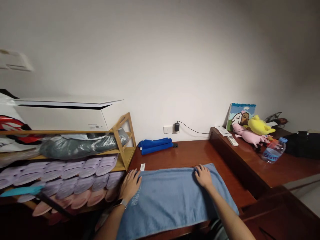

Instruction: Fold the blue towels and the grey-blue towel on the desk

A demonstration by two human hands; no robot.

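Head view: towel (172,198) lies beneath right hand (203,176).

the bottom edge cuts off both forearms (231,215) and the near left corner of the blue towel (172,196); its pale lettering (135,197) (just beside the left hand (130,187)) is too blurred to read. the print on the white box (62,117) is too small to make out. the left edge crops a blurred wall fixture (16,61), the right edge a black bag (305,145). wrinkled plastic obscures the shelf's dark bundle (80,147).
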